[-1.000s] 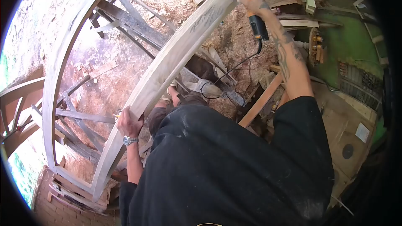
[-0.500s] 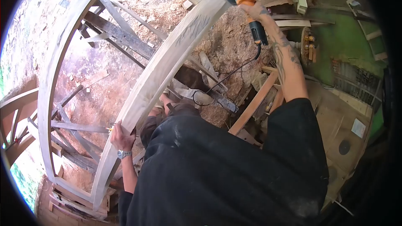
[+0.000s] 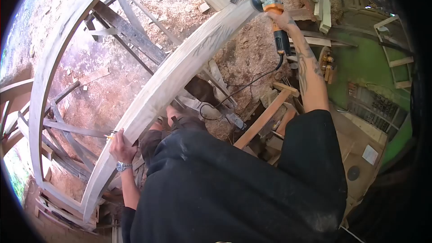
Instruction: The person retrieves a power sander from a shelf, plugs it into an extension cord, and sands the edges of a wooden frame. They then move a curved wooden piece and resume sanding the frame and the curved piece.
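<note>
My right hand [image 3: 281, 20] is wrapped round the body of an orange and black angle grinder [image 3: 282, 40]. The grinder's dark round disc lies against the upper end of a long curved wooden beam [image 3: 168, 74], and its cord hangs down from the handle. Lower on the same beam, my left hand [image 3: 122, 147] grips the edge, with a watch on the wrist. A small yellow-tipped thing, too small to name, shows beside the left fingers. Dark streaks mark the beam's face below the disc.
A second curved beam [image 3: 42, 76] runs along the left, joined to the first at the bottom. Wood shavings [image 3: 180, 0] cover the ground, with loose timbers [image 3: 128, 38] among them. A reddish plank [image 3: 265, 117] lies by my right side, near a cardboard sheet [image 3: 355, 153].
The view has shifted, so the beams sit a little further left at the bottom. The grinder stays at the beam's upper end, and my left hand keeps its grip.
</note>
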The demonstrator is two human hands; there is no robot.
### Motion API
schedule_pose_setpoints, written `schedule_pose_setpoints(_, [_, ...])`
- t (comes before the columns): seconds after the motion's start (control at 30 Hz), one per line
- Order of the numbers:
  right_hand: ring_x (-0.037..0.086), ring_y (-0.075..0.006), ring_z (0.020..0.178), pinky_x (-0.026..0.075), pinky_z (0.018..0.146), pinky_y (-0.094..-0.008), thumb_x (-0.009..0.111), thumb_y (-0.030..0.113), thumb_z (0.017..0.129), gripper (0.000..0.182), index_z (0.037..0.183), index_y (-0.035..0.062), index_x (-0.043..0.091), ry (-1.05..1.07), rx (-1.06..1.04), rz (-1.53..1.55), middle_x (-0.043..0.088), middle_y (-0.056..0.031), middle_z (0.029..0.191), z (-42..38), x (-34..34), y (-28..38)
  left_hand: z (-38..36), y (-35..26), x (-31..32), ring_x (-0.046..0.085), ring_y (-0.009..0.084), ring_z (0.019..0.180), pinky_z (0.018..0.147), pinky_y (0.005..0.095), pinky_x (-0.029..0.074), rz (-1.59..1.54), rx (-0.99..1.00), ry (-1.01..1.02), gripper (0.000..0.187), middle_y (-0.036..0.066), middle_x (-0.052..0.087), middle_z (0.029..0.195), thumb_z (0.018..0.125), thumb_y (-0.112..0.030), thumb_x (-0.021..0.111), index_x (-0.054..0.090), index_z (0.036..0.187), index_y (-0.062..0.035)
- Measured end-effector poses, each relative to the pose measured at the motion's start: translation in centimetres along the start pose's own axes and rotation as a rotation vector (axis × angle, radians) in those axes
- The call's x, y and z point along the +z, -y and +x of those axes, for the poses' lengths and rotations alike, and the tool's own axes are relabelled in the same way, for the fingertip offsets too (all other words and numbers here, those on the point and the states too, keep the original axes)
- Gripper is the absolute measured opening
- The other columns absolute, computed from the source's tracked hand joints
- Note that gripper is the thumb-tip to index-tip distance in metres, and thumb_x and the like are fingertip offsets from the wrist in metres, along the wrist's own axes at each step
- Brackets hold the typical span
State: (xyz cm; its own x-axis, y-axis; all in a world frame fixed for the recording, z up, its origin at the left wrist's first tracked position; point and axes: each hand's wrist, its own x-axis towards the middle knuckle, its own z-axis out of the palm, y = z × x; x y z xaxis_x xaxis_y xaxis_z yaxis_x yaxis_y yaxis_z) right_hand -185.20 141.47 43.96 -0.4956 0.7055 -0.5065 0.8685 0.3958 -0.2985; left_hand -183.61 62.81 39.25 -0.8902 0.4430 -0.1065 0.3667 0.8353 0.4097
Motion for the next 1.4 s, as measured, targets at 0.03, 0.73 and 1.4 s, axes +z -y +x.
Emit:
schedule_pose_setpoints(0.03, [0.068, -0.0223, 0.094, 0.056, 0.083, -0.0371, 0.083, 0.052, 0.075, 0.080, 0.124, -0.0085, 0.064, -0.008, 0.051, 0.008, 0.070, -0.0145, 0.110, 0.4, -0.2, 0.3, 0.0, 0.0, 0.1, 0.070, 0.0364, 0.090, 0.078, 0.0448, 0.057, 0.001, -0.004, -0.004, 0.062, 0.013, 0.072, 0.103, 0.060, -0.020, 0.086, 0.067, 0.117, -0.0054])
schedule_pose_setpoints(0.73, [0.073, -0.0379, 0.101, 0.058, 0.086, -0.0447, 0.078, 0.037, 0.077, 0.052, 0.114, 0.0013, 0.069, 0.093, -0.374, 0.050, 0.074, -0.0250, 0.107, -40.3, 16.5, 12.3, -1.7, 0.7, -0.1, 0.070, 0.0402, 0.084, 0.073, 0.0516, 0.056, 0.046, 0.003, -0.017, 0.060, 0.017, 0.072, 0.096, 0.073, -0.051, 0.084, 0.064, 0.109, -0.0074])
schedule_pose_setpoints(1.4, [0.067, -0.0168, 0.058, 0.055, 0.054, -0.0336, 0.076, 0.020, 0.087, 0.025, 0.097, 0.0010, 0.066, -0.442, 0.312, 1.561, 0.065, -0.0047, 0.076, -78.2, 38.4, -12.2, -14.5, 14.4, -0.8, 0.014, 0.0377, 0.159, 0.128, 0.0544, 0.013, 0.312, 0.580, 0.059, 0.085, 0.022, 0.018, 0.171, 0.087, -0.010, 0.052, 0.016, 0.164, 0.0005])
